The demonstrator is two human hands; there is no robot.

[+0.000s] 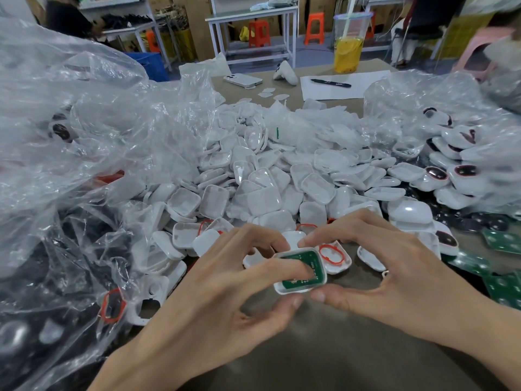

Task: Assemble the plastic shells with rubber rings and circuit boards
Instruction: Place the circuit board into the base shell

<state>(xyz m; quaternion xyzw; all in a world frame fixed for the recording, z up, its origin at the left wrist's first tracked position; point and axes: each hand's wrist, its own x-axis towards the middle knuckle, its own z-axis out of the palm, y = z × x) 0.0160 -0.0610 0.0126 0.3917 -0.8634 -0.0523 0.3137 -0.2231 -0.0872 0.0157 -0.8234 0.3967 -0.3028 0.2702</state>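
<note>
A white plastic shell [282,289] with a green circuit board [294,282] lying inside it is held just above the table in the lower middle. My left hand [225,289] grips its near-left side, a finger pressing down on the board and the thumb under the near edge. My right hand [394,266] pinches the shell from the right, fingertip on the far rim and thumb at the near rim. Just behind, another shell [342,266] holds a red rubber ring [331,254].
A large heap of white shells [267,187] fills the table's middle. Clear plastic bags [84,136] rise at the left; one holds a red ring [112,306]. Green boards [501,283] lie at the right, finished shells [439,176] beyond them. A drink cup [348,43], phone [242,80] and pen [331,83] stand far back.
</note>
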